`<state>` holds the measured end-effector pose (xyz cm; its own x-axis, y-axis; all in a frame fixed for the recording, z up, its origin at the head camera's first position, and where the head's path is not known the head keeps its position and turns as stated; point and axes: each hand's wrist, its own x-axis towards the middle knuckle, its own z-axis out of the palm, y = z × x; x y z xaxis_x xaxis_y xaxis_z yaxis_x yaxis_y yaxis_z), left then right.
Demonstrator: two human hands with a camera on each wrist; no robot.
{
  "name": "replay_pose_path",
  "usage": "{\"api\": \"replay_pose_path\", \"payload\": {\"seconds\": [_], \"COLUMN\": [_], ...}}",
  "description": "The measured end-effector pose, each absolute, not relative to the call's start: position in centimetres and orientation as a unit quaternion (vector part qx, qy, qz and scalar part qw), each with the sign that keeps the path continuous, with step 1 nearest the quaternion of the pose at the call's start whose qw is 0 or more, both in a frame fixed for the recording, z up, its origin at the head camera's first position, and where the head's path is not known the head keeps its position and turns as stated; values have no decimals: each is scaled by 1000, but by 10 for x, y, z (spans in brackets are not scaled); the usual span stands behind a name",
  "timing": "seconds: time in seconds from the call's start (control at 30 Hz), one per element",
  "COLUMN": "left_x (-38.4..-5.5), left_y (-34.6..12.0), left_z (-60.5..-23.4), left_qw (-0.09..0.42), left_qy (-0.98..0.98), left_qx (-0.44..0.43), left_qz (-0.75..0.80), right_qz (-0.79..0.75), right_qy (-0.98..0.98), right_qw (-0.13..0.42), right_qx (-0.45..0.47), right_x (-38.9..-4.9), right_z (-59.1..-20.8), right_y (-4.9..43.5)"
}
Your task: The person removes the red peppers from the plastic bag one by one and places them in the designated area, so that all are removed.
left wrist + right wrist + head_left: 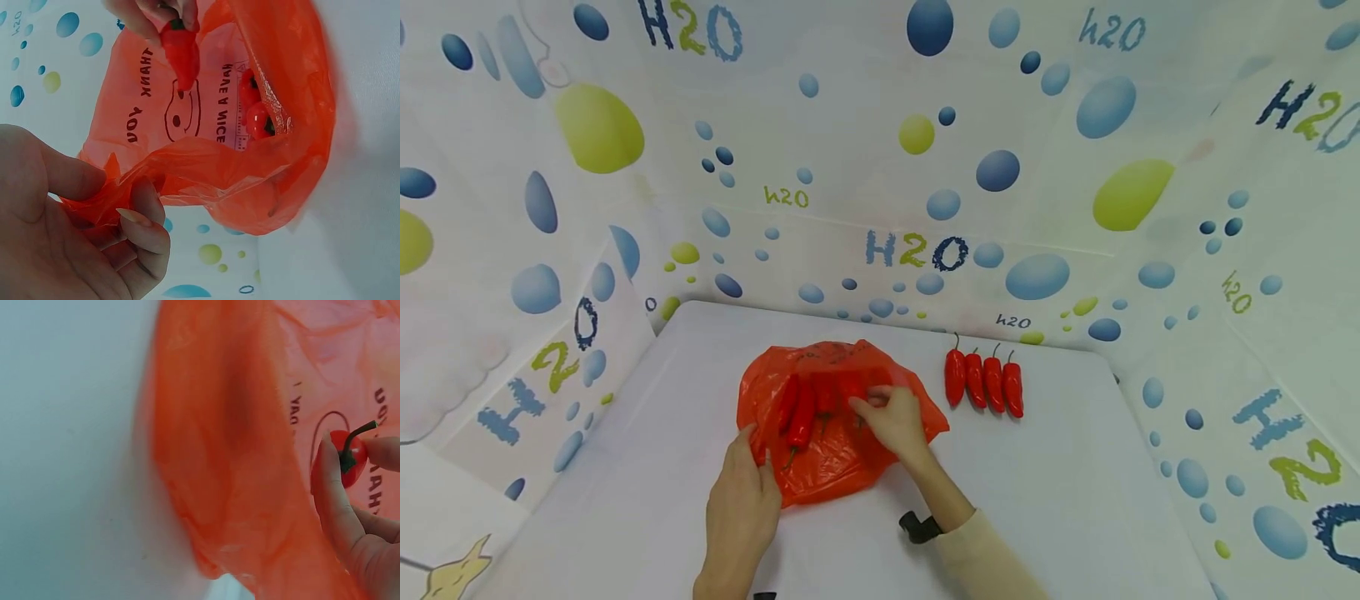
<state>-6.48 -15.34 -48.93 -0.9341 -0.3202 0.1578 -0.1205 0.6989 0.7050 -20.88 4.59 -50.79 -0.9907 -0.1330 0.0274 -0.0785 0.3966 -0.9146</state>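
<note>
An orange-red plastic bag [842, 479] lies on the white table with its mouth spread toward me. My left hand [741, 500] pinches the bag's rim between thumb and fingers at the left. At the right of the mouth, my right hand [897, 423] holds a red chili pepper [181, 53] by its stem end. In the left wrist view this pepper hangs tip down in front of the bag's printed inner side. Other red peppers [802, 414] lie inside the bag, stems toward me. The right wrist view shows the held pepper's green stem [359, 434] between thumb and fingers.
Several red peppers [974, 379] stand in a row on the table [1045, 492], right of the bag, stems pointing away. Walls [850, 150] printed with blue and green dots rise behind and at both sides.
</note>
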Motion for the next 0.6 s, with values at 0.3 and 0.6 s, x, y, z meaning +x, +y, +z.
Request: {"api": "replay_pose_path", "payload": {"seconds": [0.3,0.6], "left_x": [-64,-64], "left_y": [-153,-153], "left_z": [-490,-490], "left_qw": [136,155], "left_qy": [-912,-911], "left_qx": [123,117], "left_qz": [-368,-363], "right_qz": [-564,-592], "right_qy": [822,801], "right_qw": [33,44], "right_qx": [-73,-75], "right_x": [-190,-175], "right_z": [-491,-477], "right_y": [54,64]}}
